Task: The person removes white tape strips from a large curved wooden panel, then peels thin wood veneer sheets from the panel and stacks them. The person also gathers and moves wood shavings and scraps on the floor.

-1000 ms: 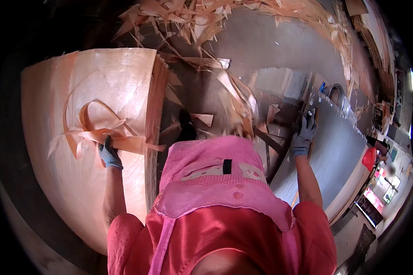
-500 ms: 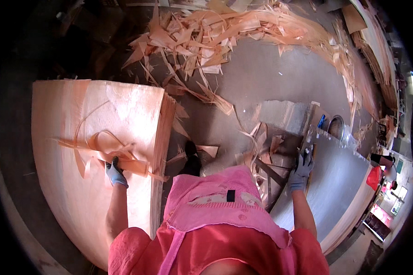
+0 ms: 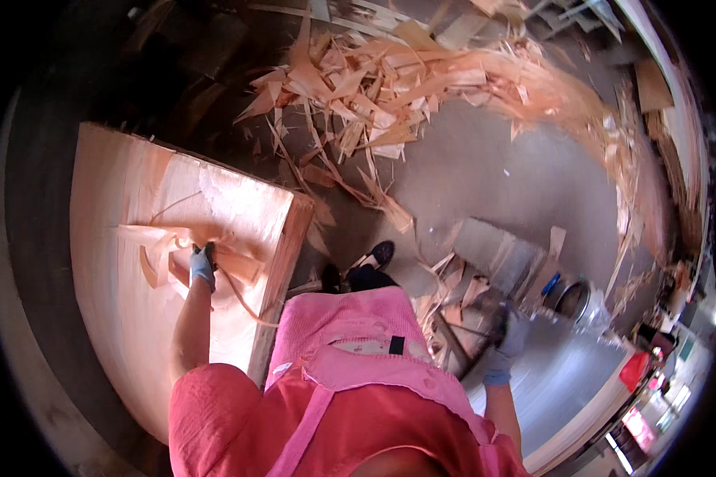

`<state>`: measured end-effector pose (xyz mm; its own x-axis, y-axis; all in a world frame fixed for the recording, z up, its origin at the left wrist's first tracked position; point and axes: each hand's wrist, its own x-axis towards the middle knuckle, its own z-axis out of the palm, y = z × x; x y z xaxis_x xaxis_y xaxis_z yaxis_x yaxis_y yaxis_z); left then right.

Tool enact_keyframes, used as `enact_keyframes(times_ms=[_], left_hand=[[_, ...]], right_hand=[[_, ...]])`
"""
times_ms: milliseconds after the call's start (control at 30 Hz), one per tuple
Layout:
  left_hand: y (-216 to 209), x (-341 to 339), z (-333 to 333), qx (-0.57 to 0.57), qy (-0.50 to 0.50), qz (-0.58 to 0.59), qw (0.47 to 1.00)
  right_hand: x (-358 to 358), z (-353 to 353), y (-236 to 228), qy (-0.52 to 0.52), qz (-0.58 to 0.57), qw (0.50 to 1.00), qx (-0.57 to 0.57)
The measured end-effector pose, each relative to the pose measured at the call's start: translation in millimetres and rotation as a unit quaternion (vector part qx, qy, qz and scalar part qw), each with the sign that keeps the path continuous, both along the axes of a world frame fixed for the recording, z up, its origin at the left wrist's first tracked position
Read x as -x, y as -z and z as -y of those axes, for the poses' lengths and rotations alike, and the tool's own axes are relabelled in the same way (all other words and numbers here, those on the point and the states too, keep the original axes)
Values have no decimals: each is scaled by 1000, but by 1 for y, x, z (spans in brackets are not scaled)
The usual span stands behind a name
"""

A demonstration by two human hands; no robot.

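Observation:
My left hand (image 3: 203, 266), in a blue-grey glove with dark fingertips, is closed on a bunch of thin wood veneer strips (image 3: 161, 238). The strips curl and spread over the top of a tall stack of veneer sheets (image 3: 135, 318) on my left. One narrow strip hangs from the bunch toward the stack's right edge. My right hand (image 3: 511, 338), gloved alike, is smeared by motion near the left edge of a grey-topped stack (image 3: 557, 381) on my right. Its fingers are too blurred to show whether it holds anything.
A big heap of veneer scraps (image 3: 374, 87) lies on the floor ahead and curves to the right. A grey block (image 3: 497, 254), a round metal-rimmed container (image 3: 573, 300) and a blue object (image 3: 550, 284) sit beyond the right stack. My shoe (image 3: 382, 253) stands between the stacks.
The view has turned, so the left stack appears tilted. The left hand keeps the strips and has bunched them differently. My right hand has come off the grey top's edge, and a shoe has stepped into view.

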<state>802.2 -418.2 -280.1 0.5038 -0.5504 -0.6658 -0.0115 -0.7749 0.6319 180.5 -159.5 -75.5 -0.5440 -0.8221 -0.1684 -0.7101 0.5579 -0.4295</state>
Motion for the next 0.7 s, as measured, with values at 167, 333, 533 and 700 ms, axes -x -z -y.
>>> enact_keyframes(times_ms=[167, 333, 533, 700], left_hand=[[62, 23, -3, 31, 40, 49, 997], [98, -1, -30, 31, 110, 165, 980], [29, 66, 2, 23, 120, 184, 975], [47, 58, -33, 4, 67, 202, 977]], right_hand=[[-11, 124, 55, -256, 82, 963, 6], [-24, 197, 120, -266, 149, 945, -120], [-22, 256, 161, -328, 95, 921, -187], [-44, 371, 192, -404, 76, 895, -173]])
